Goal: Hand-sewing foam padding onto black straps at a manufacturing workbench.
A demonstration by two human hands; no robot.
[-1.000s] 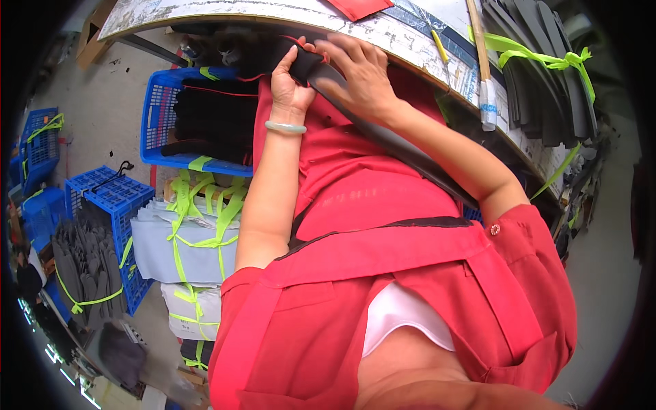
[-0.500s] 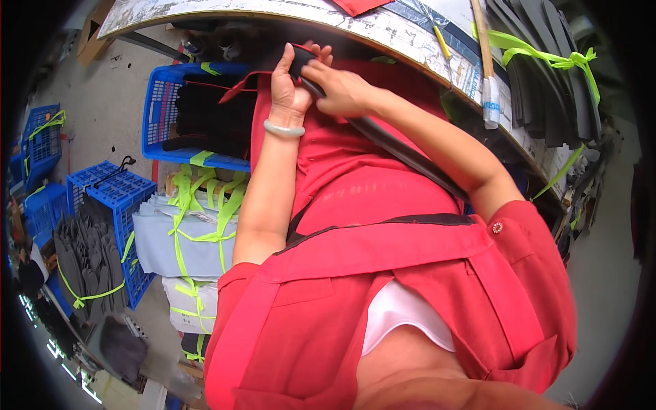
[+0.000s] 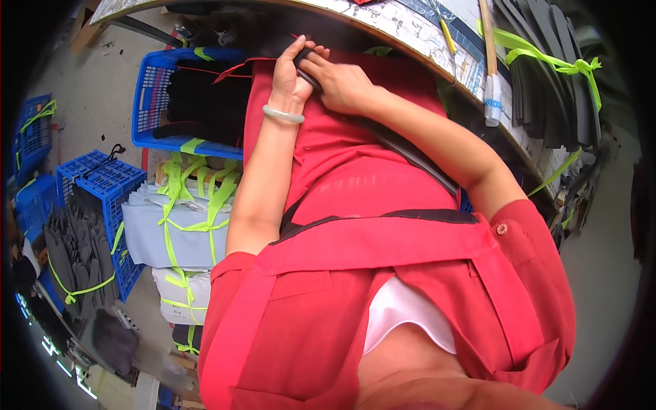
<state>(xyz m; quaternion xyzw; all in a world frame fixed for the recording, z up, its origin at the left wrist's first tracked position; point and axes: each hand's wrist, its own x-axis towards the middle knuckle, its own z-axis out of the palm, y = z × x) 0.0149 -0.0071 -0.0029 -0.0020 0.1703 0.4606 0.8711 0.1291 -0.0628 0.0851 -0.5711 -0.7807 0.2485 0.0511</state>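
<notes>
My left hand (image 3: 290, 75), with a pale green bangle at the wrist, and my right hand (image 3: 340, 85) meet over my lap just below the table edge (image 3: 410, 44). Both grip one end of a long black strip (image 3: 410, 154) that runs down across my red apron toward my right elbow. The left fingers curl over the strip's end and the right fingers pinch it from the side. The strip's tip is mostly hidden between the fingers.
A blue crate (image 3: 160, 102) of black pieces stands on the floor at my left, with bundles tied in yellow-green tape (image 3: 184, 212) below it. More blue crates (image 3: 102, 198) sit further left. Stacked black sheets (image 3: 547, 75), a wooden stick (image 3: 488, 41) and a yellow pencil (image 3: 447, 37) lie on the table.
Both hands have drawn down from the table edge toward my lap with the black strip, and the right hand has closed in against the left.
</notes>
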